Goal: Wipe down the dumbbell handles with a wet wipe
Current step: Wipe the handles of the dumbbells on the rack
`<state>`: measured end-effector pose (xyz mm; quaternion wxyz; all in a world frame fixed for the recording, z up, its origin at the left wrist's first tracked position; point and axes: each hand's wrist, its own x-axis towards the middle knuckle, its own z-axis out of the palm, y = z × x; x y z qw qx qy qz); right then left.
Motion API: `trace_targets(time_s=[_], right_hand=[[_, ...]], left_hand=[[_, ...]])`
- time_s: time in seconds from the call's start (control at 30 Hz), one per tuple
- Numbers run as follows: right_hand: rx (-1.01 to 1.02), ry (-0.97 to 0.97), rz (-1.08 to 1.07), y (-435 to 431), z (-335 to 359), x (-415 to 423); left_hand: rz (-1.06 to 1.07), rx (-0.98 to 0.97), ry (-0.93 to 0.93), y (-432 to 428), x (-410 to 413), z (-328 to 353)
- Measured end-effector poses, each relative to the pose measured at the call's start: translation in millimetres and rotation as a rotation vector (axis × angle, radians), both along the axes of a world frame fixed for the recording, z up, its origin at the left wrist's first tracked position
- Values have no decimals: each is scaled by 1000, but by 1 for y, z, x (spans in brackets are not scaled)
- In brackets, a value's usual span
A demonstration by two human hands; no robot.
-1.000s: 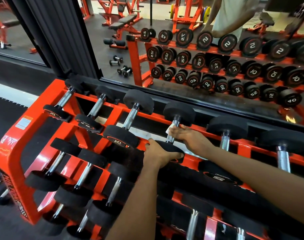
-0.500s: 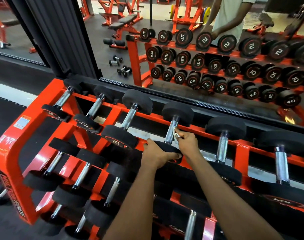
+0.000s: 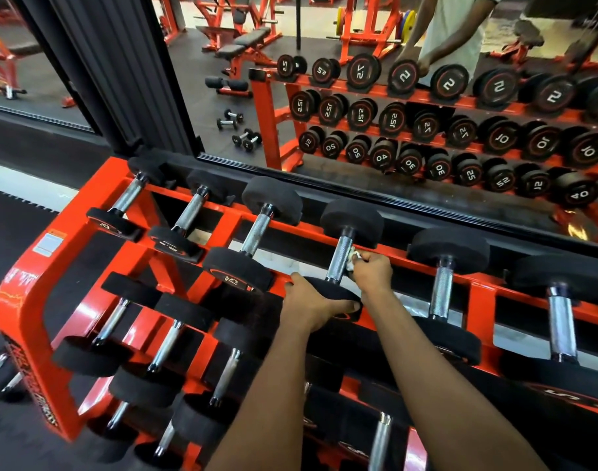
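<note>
Gripping the near black end of a dumbbell [image 3: 352, 219], the left hand [image 3: 311, 304] had its fingers curled over the top and its thumb under the edge. That was what the head view showed. The dumbbell lay on the top row of the orange rack [image 3: 28, 283], fourth from the left, with its far end pointing at the mirror [image 3: 426, 130].

The right hand [image 3: 372, 270] was just to the right of the left one, close but not touching it. It pinched a small white wet wipe [image 3: 353, 258] in its curled fingers. The wipe was pressed against the right side of the shiny metal handle [image 3: 340, 253], about halfway along it.

More dumbbells sat on the same row. Three were to the left, and the nearest of them [image 3: 253, 232] had a grey handle. Two bigger ones [image 3: 443, 283] were to the right. Lower rows of the rack held more dumbbells, nearer to the camera. The mirror behind the rack showed the fronts of the dumbbells with numbers on them, and a person in a light shirt.
</note>
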<state>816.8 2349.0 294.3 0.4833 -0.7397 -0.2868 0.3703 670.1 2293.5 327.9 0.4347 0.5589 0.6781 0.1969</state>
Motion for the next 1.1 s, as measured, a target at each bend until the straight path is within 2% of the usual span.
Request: trace_targets(time_s=[0.13,0.33,0.4,0.53,0.7,0.73,0.9,1.03,1.1], right_hand=[[-77,-34,163,-16,-11,7],[-6,94,13,6,-5,1],[-63,167,131,8,-8,3],[-266,107,371,-8,-5,12],[-20,385,246,9,1,10],[-32,414,246,9,1,8],[-238,335,382,-10,3,12],[-34,427,164,11,-10,17],[-49,455,164,13,-7,12]], left_hand=[[-13,8,5,1,0,-2],[-12,-5,13,1,0,-4],[-8,-5,9,2,-1,-3],[-12,-6,14,3,-1,-4],[-11,-3,19,2,1,-4],[-7,-5,15,1,1,-4],[-10,0,19,2,0,-5],[-13,-2,7,1,1,-5],[-9,1,8,1,1,-4]])
